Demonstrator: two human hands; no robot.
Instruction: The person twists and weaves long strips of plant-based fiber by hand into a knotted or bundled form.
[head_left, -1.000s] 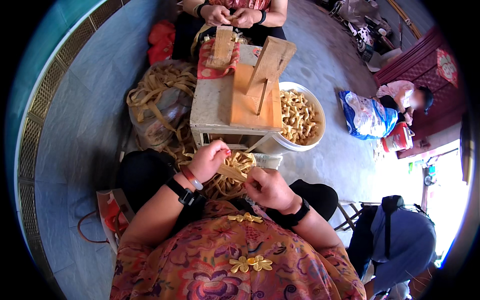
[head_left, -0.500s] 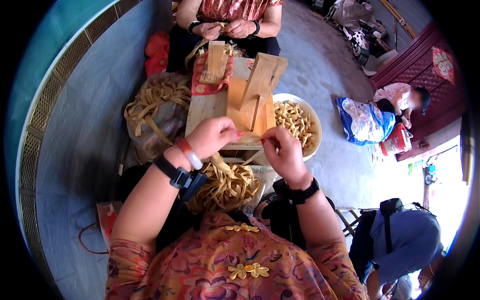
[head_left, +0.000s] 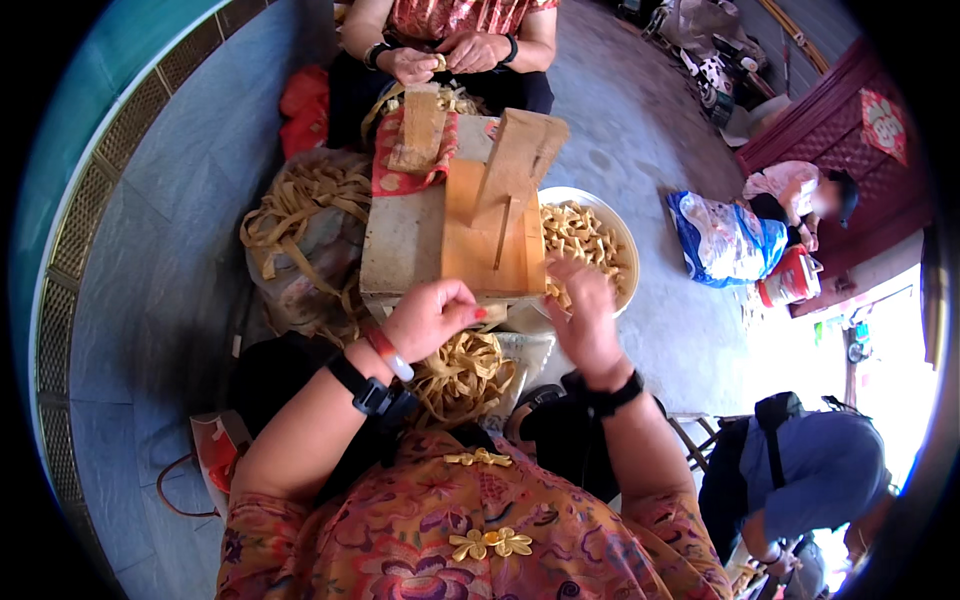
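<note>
My left hand (head_left: 432, 318) is closed in a pinch by the near edge of the low table, with a short end of tan strip (head_left: 493, 316) at its fingertips. My right hand (head_left: 585, 318), smeared by motion, has its fingers apart at the near rim of a white bowl (head_left: 632, 262). Small knotted tan pieces (head_left: 583, 236) fill that bowl. Below my left hand lies a heap of flat tan strips (head_left: 465, 378). On the table, an upright wooden block (head_left: 515, 165) with a thin stick (head_left: 503, 235) stands on a wooden board (head_left: 463, 235).
Across the table (head_left: 398, 245), a person's hands (head_left: 440, 60) work a small tan piece. A second wooden block (head_left: 420, 130) rests on a red cloth (head_left: 385, 165). More strips spill over a plastic bag (head_left: 305, 215) at left. A blue-and-white bag (head_left: 725, 240) stands at right.
My right hand has moved away from the left toward the bowl, its fingers opening. My left hand has dropped slightly toward me, still pinched.
</note>
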